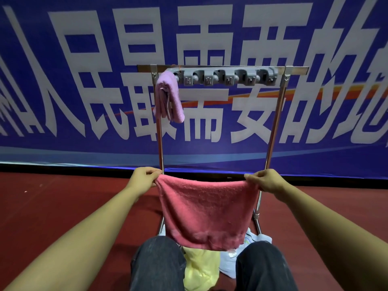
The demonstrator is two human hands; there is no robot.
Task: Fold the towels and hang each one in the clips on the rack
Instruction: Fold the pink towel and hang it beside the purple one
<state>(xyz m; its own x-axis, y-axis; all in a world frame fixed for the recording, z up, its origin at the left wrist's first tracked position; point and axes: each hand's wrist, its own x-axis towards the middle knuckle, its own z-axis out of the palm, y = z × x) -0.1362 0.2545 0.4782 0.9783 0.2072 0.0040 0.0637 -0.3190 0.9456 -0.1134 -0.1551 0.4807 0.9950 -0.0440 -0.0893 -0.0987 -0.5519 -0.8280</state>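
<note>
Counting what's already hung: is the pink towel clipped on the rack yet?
No, the pink towel hangs between the left hand and right hand, below the rack.

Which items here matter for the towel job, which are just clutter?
Job:
- pink towel, held up by left hand and right hand
- purple towel, hung in the leftmost clip
- rack, clip bar
- yellow towel, white towel on floor

Clutter:
- blue banner
</note>
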